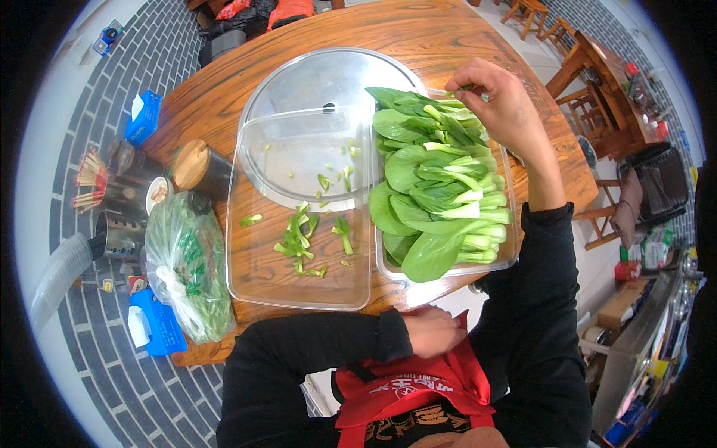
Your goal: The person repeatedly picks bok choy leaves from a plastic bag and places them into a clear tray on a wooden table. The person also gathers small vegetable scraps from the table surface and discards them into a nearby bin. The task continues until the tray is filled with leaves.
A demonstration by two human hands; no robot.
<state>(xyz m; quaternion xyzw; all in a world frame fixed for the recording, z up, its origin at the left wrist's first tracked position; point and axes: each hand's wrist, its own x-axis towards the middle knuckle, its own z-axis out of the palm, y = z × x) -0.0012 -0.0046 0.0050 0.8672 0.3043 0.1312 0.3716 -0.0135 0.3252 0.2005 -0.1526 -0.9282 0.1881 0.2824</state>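
Note:
My right hand is raised over the far end of a clear plastic container heaped with bok choy. A small green piece is pinched between its thumb and fingers. Bok choy stems point mostly right, the broad leaves left. My left hand rests curled against my red apron, below the table edge; its fingertips are hidden, so I cannot see whether it holds anything. On the left, a clear plastic tray or lid carries small trimmed bok choy pieces.
A round metal lid lies partly under the clear tray. Along the left stand a tied plastic bag of greens, two blue tissue boxes, a wooden-lidded jar and chopsticks. The wooden table ends before my body.

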